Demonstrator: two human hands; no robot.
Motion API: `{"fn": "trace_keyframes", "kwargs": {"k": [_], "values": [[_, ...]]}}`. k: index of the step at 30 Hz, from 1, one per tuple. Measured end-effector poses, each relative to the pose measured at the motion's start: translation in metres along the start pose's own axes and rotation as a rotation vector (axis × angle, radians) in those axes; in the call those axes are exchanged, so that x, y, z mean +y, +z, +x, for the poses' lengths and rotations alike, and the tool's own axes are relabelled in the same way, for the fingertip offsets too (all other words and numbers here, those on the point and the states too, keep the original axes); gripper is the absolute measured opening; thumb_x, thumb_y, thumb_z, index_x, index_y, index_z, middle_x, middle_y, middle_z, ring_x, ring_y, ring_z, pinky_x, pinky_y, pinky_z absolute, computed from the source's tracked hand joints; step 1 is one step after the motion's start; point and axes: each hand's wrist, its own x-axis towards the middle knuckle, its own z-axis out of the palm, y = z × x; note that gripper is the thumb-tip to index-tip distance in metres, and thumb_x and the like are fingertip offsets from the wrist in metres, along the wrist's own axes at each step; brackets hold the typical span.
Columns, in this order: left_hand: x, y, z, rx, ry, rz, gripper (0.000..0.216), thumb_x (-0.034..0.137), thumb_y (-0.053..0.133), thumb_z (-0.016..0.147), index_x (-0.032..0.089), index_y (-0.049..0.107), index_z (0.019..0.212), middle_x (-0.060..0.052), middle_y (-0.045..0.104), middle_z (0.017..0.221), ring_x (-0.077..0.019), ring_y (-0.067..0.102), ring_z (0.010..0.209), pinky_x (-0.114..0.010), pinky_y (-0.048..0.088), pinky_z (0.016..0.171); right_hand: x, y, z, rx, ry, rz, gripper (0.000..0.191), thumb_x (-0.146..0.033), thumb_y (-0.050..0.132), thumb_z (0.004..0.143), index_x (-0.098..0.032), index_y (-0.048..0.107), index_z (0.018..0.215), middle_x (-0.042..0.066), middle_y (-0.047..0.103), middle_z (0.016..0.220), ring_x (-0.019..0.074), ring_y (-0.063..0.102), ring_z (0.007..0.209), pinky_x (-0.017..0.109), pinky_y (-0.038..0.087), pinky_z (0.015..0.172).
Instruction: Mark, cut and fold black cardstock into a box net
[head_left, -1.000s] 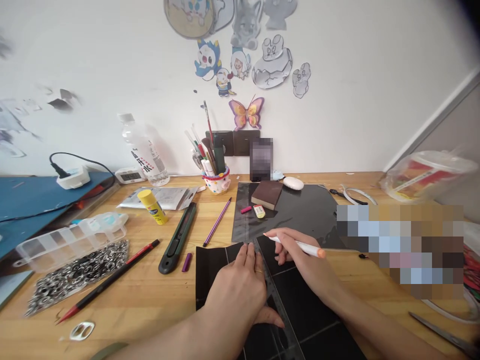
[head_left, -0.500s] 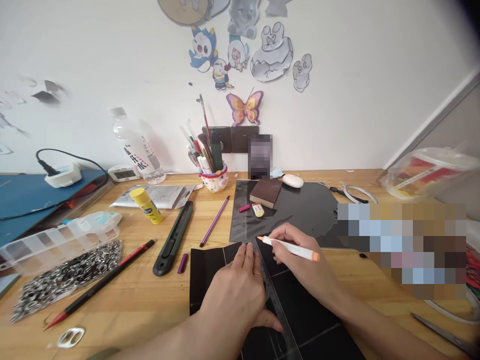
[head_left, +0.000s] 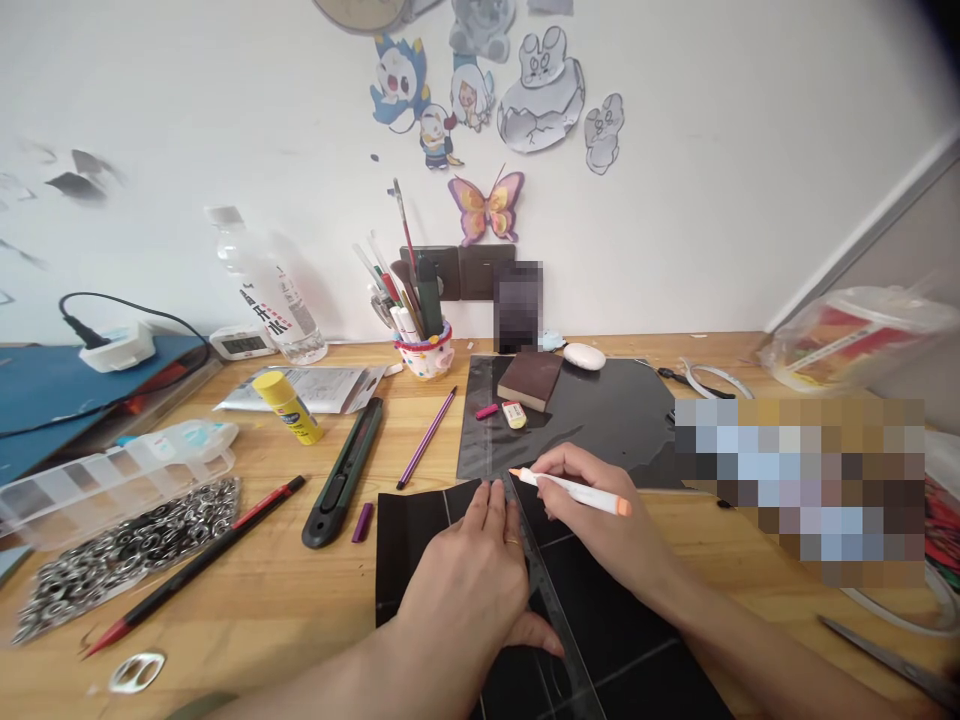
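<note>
Ruling lines on a black sheet (head_left: 420, 545), which lies at the near edge of a wooden desk (head_left: 300, 600), takes 2 hands. The left hand (head_left: 472, 585) lies flat with fingers stretched out, pressing a ruler (head_left: 553, 615) onto the sheet. The right hand (head_left: 604, 525) pinches a white pen (head_left: 574, 490), its orange tip at the ruler's far end. Pale lines already cross the sheet in at least 3 places, and the stroke along the ruler looks barely begun. A green knife (head_left: 341, 475) lies to the left.

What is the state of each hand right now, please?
Left hand: open, pressed flat on the ruler over the black sheet.
Right hand: closed on the marker.
</note>
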Motion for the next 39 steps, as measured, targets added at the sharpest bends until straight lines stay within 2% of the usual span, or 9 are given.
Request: {"fn": "trace_keyframes", "kwargs": {"k": [24, 39], "values": [[0.0, 0.0008, 0.0, 0.041, 0.006, 0.047, 0.097, 0.074, 0.046, 0.059, -0.004, 0.052, 0.116, -0.028, 0.047, 0.12, -0.0304, 0.047, 0.114, -0.03, 0.046, 0.086, 0.0018, 0.0011, 0.0002, 0.015, 0.013, 0.012, 0.008, -0.02, 0.049, 0.082, -0.023, 0.055, 0.079, -0.006, 0.056, 0.068, 0.0102, 0.051, 0.062, 0.022, 0.04, 0.057], [-0.0011, -0.0042, 0.0015, -0.04, -0.011, -0.004, 0.096, 0.072, 0.047, 0.062, -0.005, 0.046, 0.121, -0.029, 0.041, 0.125, -0.0318, 0.042, 0.118, -0.031, 0.048, 0.085, -0.0004, 0.0016, -0.0008, 0.013, -0.008, -0.002, 0.009, -0.022, 0.048, 0.082, -0.021, 0.057, 0.08, -0.004, 0.058, 0.069, 0.0123, 0.051, 0.063, 0.023, 0.039, 0.057]]}}
